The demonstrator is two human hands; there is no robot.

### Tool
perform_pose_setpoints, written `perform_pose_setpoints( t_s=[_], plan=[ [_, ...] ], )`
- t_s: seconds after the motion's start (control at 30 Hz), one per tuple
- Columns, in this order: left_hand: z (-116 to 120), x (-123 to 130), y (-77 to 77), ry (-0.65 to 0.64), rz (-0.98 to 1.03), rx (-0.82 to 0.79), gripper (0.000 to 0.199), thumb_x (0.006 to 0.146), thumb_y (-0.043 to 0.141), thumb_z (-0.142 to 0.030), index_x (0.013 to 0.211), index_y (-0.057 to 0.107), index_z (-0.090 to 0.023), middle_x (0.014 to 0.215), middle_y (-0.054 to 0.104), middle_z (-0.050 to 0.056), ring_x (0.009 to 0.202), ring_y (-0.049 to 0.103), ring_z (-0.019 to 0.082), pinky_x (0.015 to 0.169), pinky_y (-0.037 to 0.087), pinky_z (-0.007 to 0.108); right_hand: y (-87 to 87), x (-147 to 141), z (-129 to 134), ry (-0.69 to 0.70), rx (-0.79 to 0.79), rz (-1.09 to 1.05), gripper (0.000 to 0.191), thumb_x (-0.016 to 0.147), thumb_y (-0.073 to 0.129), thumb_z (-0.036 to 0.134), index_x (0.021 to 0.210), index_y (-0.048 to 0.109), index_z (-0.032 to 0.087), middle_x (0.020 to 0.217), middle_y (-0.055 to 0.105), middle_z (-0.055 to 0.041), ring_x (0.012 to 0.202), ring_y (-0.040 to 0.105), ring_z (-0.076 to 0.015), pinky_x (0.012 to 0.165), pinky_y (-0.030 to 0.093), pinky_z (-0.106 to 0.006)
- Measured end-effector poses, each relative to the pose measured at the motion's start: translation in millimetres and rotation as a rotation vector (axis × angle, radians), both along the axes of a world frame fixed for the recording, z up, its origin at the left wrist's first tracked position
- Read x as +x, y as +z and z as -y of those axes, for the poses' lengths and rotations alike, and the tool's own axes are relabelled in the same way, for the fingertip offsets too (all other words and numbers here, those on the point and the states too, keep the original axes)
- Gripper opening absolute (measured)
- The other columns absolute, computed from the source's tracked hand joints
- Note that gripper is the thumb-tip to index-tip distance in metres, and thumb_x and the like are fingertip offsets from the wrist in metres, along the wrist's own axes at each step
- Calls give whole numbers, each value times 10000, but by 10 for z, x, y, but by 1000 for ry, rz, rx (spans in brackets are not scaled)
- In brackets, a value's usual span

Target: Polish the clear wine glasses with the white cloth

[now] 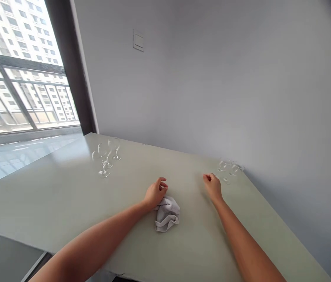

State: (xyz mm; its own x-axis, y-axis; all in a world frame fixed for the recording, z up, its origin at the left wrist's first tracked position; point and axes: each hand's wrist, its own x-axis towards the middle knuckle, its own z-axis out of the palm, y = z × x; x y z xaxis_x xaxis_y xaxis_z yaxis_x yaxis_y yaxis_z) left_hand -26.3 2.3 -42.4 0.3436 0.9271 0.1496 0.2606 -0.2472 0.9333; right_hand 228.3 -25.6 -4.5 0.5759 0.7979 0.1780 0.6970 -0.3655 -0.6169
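Observation:
My left hand (155, 193) is over the table, its fingers loosely bent with gaps between them. A crumpled light grey cloth (167, 214) lies just below it, against the heel of the hand; I see no fingers wrapped round it. Further right, my right hand (213, 187) is curled into a loose fist, and nothing shows in it. Just beyond that fist, clear stemmed glasses (233, 168) are grouped by the wall, partly hidden by the hand.
More clear stemmed glasses (105, 169) stand together at the far left of the pale table (65, 196). Grey walls (241, 78) border the table's back and right sides, with a light switch (138, 40) on one. At left is a large window (21, 70).

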Motion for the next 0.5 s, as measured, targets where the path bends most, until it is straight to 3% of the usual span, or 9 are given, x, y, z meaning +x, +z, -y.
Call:
perform_pose_setpoints(
  t_s=[0.07,0.13,0.17,0.2,0.3,0.4,0.5],
  plan=[
    [2,1,-12,13,33,-10,309,722,489,-220,1029,514,-256,859,623,-8,595,500,111,576,359,227,45,-420,120,247,27,-35,328,796,429,474,784,595,192,733,620,-21,682,558,-157,623,405,-232],
    [3,-2,14,53,87,1,298,724,481,-200,1019,506,-243,881,613,1,610,496,105,584,365,224,59,-840,251,595,75,-73,360,800,416,508,823,605,202,767,621,-20,674,554,-153,615,400,-238],
    [5,-6,48,91,126,18,284,726,474,-187,1005,505,-232,889,608,7,621,493,102,590,368,221,53,-1019,316,662,70,-43,374,803,407,518,872,602,207,799,619,-24,674,554,-154,608,395,-244],
    [9,-15,97,137,173,42,263,730,464,-174,986,504,-221,896,603,13,634,489,99,597,371,218,38,-1161,377,675,47,8,393,809,392,526,922,594,209,837,615,-34,684,557,-159,596,388,-251],
    [57,-78,306,260,332,123,201,752,426,-154,936,491,-201,921,588,25,641,468,88,594,377,208,-40,-1330,512,524,-95,192,448,817,337,551,967,576,204,927,593,-66,711,565,-177,553,358,-261],
    [159,-242,484,297,439,163,208,759,433,-158,960,464,-202,942,566,29,645,466,81,589,385,204,-118,-1207,554,469,-224,212,466,808,302,583,803,573,204,879,591,-55,680,557,-173,525,332,-255],
    [203,-570,494,408,393,189,255,743,483,-183,995,455,-215,934,533,25,687,478,86,627,400,218,-163,-1064,527,571,-276,57,457,780,337,607,649,506,203,683,573,-14,607,525,-160,518,329,-249]
  ],
)
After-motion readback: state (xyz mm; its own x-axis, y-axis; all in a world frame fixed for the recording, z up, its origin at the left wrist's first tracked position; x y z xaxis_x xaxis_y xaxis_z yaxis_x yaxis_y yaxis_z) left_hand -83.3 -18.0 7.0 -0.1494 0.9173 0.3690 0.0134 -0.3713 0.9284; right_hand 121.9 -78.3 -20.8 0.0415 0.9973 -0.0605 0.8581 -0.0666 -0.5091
